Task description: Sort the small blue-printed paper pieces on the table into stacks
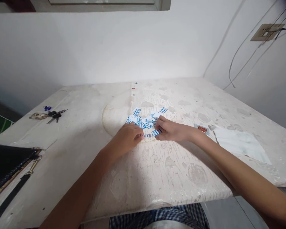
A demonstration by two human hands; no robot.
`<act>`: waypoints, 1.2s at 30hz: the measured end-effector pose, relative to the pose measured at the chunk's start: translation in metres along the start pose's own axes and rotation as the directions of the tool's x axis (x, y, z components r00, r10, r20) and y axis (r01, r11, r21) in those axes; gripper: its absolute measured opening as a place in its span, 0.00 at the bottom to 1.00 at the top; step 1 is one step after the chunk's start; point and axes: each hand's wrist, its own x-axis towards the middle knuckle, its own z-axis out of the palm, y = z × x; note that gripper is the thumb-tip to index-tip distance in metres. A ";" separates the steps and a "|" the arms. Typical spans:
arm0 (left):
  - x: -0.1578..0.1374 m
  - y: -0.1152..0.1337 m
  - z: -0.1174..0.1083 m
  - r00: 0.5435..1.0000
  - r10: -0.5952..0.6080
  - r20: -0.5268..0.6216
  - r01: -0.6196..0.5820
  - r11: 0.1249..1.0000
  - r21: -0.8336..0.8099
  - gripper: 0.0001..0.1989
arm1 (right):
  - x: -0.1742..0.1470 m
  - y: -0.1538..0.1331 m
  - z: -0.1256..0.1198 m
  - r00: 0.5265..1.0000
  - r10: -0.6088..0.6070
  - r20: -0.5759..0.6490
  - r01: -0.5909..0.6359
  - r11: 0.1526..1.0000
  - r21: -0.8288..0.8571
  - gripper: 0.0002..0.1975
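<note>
Head view: blue-edged pieces (pixel 146 123) heaped mid-table (pixel 138 178), by both hands. Short row (pixel 147 135) spans the gap between left hand (pixel 130 133) and right hand (pixel 166 128); looks like the only lined-up part, heap loose. Left fingers curled, right thumb and fingers bent around a piece; can't confirm either pinch.

Loose heap of blue-white pieces (pixel 146 124)

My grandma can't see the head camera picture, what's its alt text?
A person's bare left hand and right hand are at a scattered heap of flat white pieces with blue outlines on a pale, stained table. Black-headed metal keys lie to the left.
</note>
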 end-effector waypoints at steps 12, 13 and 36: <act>0.000 0.001 -0.001 1.000 -0.007 0.012 0.007 1.000 -0.013 0.09 | -0.001 -0.001 -0.003 1.000 -0.026 0.016 0.027 0.999 -0.048 0.08; 0.000 0.001 0.000 1.000 0.000 0.007 0.000 1.000 -0.013 0.09 | -0.001 0.000 -0.003 0.999 -0.041 0.009 0.041 0.998 -0.050 0.08; 0.001 -0.002 0.009 0.997 -0.070 -0.034 0.066 0.992 -0.111 0.08 | -0.002 0.002 -0.002 0.968 -0.149 -0.202 0.232 0.841 0.489 0.12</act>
